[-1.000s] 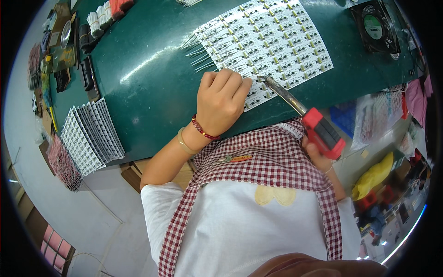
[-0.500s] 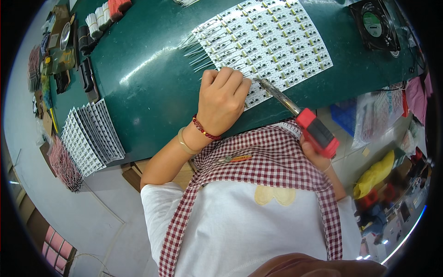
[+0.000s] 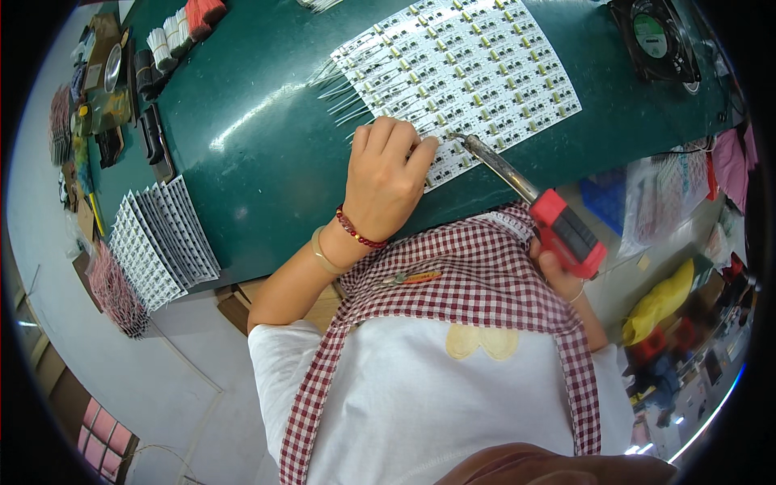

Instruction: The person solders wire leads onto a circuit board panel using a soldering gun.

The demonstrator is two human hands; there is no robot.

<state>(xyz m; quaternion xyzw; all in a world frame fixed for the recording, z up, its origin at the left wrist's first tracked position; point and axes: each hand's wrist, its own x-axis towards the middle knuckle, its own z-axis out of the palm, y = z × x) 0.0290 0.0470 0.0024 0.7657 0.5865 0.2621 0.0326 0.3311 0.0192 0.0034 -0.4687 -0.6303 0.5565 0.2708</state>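
Observation:
A white panel of small circuit boards (image 3: 493, 77) lies on the green table, rows of dark and yellowish parts across it. Thin white wires (image 3: 343, 101) stick out past its left edge. My left hand (image 3: 388, 174) rests at the panel's near left part, fingers bent and pinched together; whatever they grip is hidden beneath them. From the right, my right hand (image 3: 559, 279) holds a soldering iron (image 3: 566, 230) with a red and black handle. Its metal tip points at the board just right of my left fingertips. Part of my right hand is behind the handle.
Several more board panels (image 3: 166, 234) stand stacked at the table's left edge, beside a bundle of red and white wires (image 3: 117, 283). A black fan (image 3: 655, 40) sits far right. Wire bundles (image 3: 174, 36) and black-handled tools (image 3: 153, 137) lie far left on the green table (image 3: 267, 186).
The soldering iron and my right hand have shifted a little to the right. My left hand has moved slightly left, its fingers still pinched.

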